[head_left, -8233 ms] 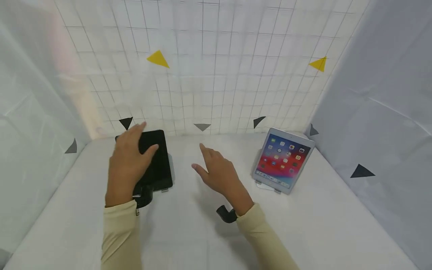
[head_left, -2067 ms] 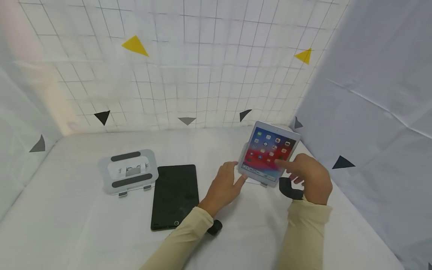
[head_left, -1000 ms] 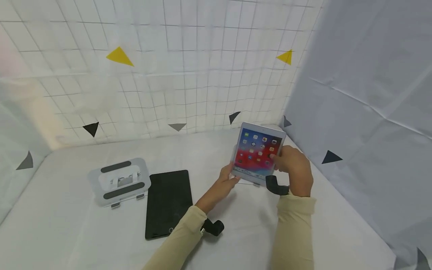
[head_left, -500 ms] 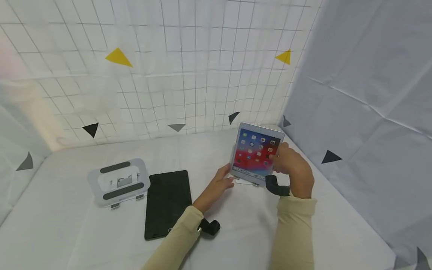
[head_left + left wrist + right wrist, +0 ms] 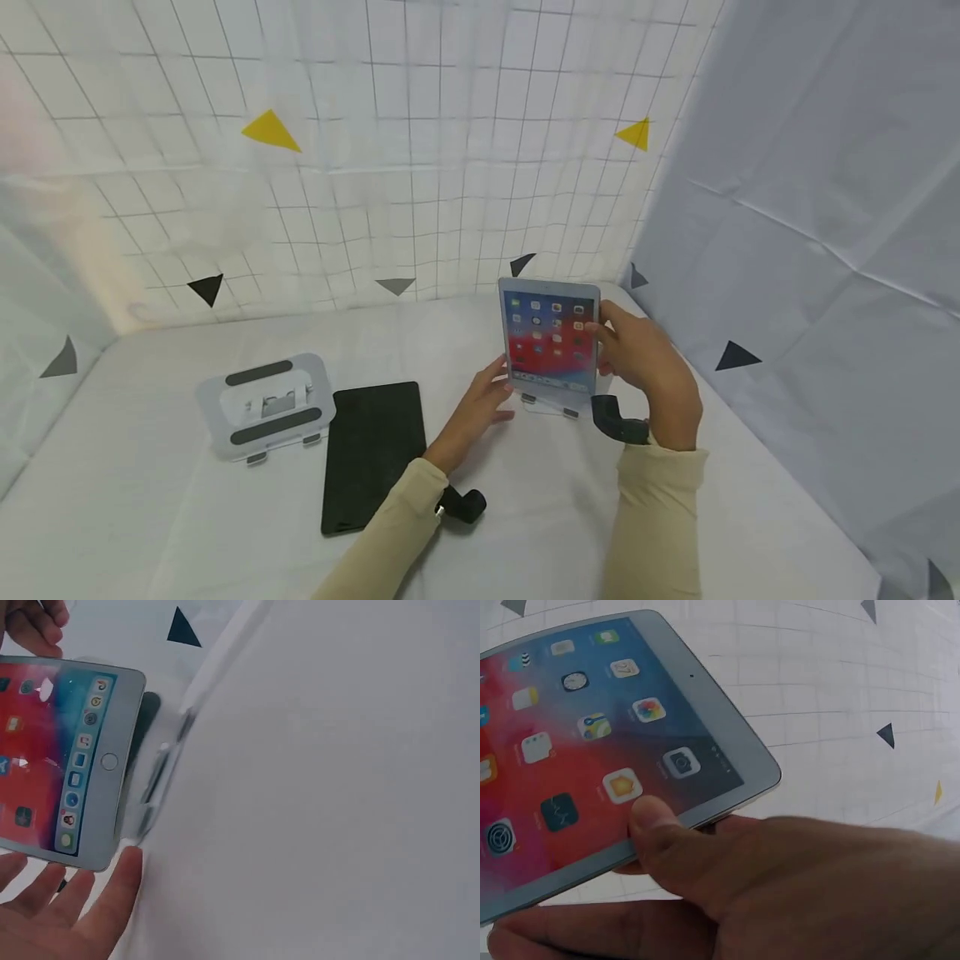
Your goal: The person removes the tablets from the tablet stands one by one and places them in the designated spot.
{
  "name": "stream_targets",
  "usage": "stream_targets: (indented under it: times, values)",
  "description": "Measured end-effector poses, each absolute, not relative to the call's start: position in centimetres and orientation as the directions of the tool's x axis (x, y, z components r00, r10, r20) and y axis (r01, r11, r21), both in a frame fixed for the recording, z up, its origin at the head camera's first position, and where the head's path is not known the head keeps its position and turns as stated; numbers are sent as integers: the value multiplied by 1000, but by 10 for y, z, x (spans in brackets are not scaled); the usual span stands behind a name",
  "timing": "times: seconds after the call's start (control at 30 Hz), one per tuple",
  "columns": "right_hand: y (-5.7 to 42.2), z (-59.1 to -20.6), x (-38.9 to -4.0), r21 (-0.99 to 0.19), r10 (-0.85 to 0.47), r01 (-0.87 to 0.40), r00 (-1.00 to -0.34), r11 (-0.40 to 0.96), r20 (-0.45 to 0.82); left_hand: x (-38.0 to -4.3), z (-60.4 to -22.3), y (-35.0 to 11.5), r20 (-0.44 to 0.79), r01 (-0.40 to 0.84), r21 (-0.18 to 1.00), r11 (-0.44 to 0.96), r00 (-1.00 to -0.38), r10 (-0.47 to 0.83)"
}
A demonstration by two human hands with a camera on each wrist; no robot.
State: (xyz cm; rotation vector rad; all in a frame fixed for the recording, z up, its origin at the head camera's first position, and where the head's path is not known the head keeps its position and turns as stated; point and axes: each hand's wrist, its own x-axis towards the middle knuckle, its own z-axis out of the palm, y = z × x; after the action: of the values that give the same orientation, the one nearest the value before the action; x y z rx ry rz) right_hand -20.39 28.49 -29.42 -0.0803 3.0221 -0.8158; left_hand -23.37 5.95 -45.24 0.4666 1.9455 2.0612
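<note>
A silver-white tablet (image 5: 551, 337) with a lit screen of app icons stands tilted at the right of the table, over a grey tablet stand (image 5: 549, 407). My right hand (image 5: 647, 358) pinches its right edge, the thumb on the glass and the other fingers behind, as the right wrist view shows. At the lower left edge is my left hand (image 5: 468, 417), its fingers loosely extended. In the left wrist view, the fingertips (image 5: 75, 889) lie right along the tablet's side, and a dark pad of the stand shows beneath the tablet.
A black tablet (image 5: 375, 458) lies flat, partly covered by the left sleeve. To its left is a second grey stand (image 5: 273, 423) with two dark pads and small front lips. A gridded white curtain (image 5: 435, 167) hangs behind; a grey sheet (image 5: 810, 208) closes off the right.
The black tablet came off the left stand onto the table. Both hands moved to the white tablet; the right hand took its edge and has swung it leftward, more upright, away from its stand.
</note>
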Motion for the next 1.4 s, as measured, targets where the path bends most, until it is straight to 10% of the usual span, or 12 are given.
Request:
stream_targets:
  times: [0.47, 1.03, 1.4]
  values:
    - [250, -291, -216, -612, -235, -238, -968, 754, 87, -246, -392, -31, 176, 286, 890, 356, -934, 309]
    - [231, -341, -248, -595, -332, -94, -893, 798, -304, -247, -405, -54, -255, 175, 807, 564, -758, 600]
    - [223, -370, -257, -463, -231, -5, -870, 887, -435, -244, -411, -38, -315, 221, 671, 708, -779, 541]
